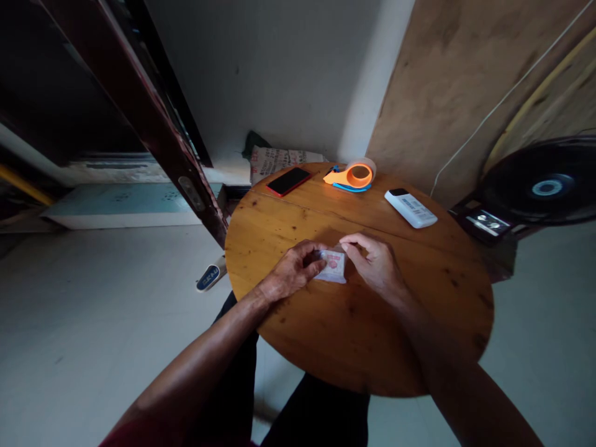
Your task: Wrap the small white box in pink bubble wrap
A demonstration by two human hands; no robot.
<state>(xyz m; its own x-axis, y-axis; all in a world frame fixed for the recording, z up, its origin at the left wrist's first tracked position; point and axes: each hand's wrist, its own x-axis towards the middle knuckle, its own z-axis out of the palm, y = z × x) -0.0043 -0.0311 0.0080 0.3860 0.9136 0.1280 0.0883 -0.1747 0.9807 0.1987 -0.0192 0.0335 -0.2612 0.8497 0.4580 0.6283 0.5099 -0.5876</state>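
A small pale packet (pixel 334 266) with red print lies on the round wooden table (pixel 298 341), in front of me. My left hand (pixel 298 267) grips its left side, thumb on top and fingers behind. At the packet's upper right corner is my right hand (pixel 372 261), its thumb and forefinger pinched together. Whatever thin bit sits in that pinch, perhaps an edge of the clear wrapping, is too small to make out.
Along the table's far side lie a red-edged phone (pixel 288 181), an orange tape dispenser (pixel 351 176) and a white power bank (pixel 410 208). A black fan (pixel 544 186) stands at the right. A slipper (pixel 211 274) lies on the floor by a door edge (pixel 186 180).
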